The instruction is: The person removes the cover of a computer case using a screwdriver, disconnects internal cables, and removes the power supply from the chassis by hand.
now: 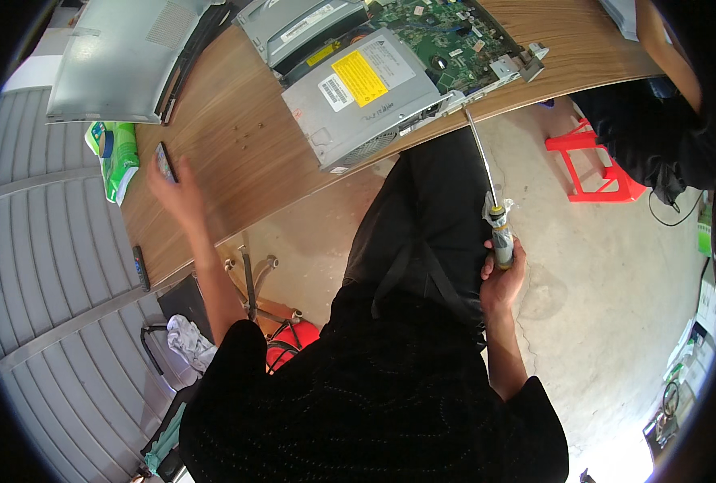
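Observation:
My left hand (pixel 177 193) has its fingers and thumb around the sides of a dark phone (pixel 165 163), low over the left part of the wooden table (pixel 237 181). In my right hand (pixel 503 278) is a long screwdriver (pixel 500 229) with a taped, yellowish handle, held below the table's front edge. Its thin shaft slants up to the near edge of an opened computer. That computer shows a grey metal power supply (pixel 318 113) with a yellow label, a drive (pixel 314 36) behind it, and a green circuit board (pixel 446 40) at the right.
Several tiny screws (pixel 241 137) lie on the table. A metal cover panel (pixel 128 60) stands at the far left, beside a green-and-white packet (pixel 119 161). On the floor to the right is a red stool (pixel 587 165), near another person's dark clothing (pixel 656 133).

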Available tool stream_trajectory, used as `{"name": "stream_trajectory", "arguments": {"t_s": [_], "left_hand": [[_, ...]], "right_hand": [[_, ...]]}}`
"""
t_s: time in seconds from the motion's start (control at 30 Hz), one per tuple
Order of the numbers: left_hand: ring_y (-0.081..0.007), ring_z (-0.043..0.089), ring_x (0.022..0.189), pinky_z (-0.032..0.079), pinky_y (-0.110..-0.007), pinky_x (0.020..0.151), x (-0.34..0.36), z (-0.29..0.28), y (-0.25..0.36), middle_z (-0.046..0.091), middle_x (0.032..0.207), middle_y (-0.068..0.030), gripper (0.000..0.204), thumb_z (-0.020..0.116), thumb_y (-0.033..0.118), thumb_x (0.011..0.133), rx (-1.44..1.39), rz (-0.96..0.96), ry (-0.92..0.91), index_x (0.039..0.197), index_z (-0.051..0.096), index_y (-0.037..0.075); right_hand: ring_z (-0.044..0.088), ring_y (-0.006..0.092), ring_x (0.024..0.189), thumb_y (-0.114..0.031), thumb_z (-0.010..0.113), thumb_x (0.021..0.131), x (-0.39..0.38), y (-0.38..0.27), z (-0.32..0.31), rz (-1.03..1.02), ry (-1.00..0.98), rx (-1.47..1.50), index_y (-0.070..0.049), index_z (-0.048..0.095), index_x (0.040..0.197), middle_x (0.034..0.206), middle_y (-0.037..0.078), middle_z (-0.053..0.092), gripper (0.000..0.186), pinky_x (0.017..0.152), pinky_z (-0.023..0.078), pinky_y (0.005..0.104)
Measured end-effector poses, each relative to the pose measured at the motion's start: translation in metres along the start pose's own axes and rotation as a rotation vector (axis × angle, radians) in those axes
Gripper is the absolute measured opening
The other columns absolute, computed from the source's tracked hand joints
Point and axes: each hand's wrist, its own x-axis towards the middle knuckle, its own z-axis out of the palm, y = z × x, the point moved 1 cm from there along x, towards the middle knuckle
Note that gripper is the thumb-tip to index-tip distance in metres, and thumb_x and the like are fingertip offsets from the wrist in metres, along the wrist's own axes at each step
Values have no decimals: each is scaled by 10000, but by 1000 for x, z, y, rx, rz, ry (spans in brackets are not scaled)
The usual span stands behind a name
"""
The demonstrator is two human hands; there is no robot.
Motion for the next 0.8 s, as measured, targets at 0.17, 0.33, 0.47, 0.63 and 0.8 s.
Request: {"name": "stream_trajectory", "arguments": {"t_s": [0.17, 0.33, 0.47, 0.63, 0.8], "left_hand": [[-334, 475, 1247, 370, -413, 1051, -30, -26, 153, 494, 1349, -201, 499, 678, 162, 885, -457, 36, -143, 1323, 501, 0], [-307, 539, 1132, 429, -369, 973, -59, -26, 180, 551, 1253, -175, 438, 686, 109, 865, -643, 170, -268, 1268, 545, 16], [-301, 560, 1050, 453, -370, 903, -42, -5, 134, 566, 1166, -165, 430, 703, 141, 858, -276, 33, -243, 1241, 557, 10], [-348, 548, 1063, 453, -427, 904, -41, 7, 102, 533, 1156, -199, 463, 702, 158, 862, -168, -151, -306, 1260, 525, -1], [-322, 563, 1068, 456, -391, 922, -38, 12, 130, 539, 1191, -197, 420, 650, 178, 918, -374, -62, -245, 1283, 529, 9]], "right_hand": [[475, 131, 479, -374, 394, 995, 1, 2, -7, -4, -27, 25, -49, 533, 1057, 793, 118, 638, 358, 413, 360, 259], [484, 165, 464, -379, 428, 956, -7, 14, -20, -117, -122, 88, -29, 547, 1004, 716, 135, 613, 373, 410, 368, 260], [483, 172, 438, -328, 422, 946, -4, 17, -15, -160, -107, -8, 27, 586, 979, 704, 168, 635, 393, 395, 367, 263], [486, 163, 436, -299, 414, 947, 0, 11, -3, -173, -124, -95, 49, 601, 973, 702, 172, 641, 396, 385, 356, 259], [493, 159, 442, -284, 414, 949, 0, 7, -1, -180, -100, -171, 55, 612, 957, 703, 170, 644, 392, 382, 354, 255]]}}
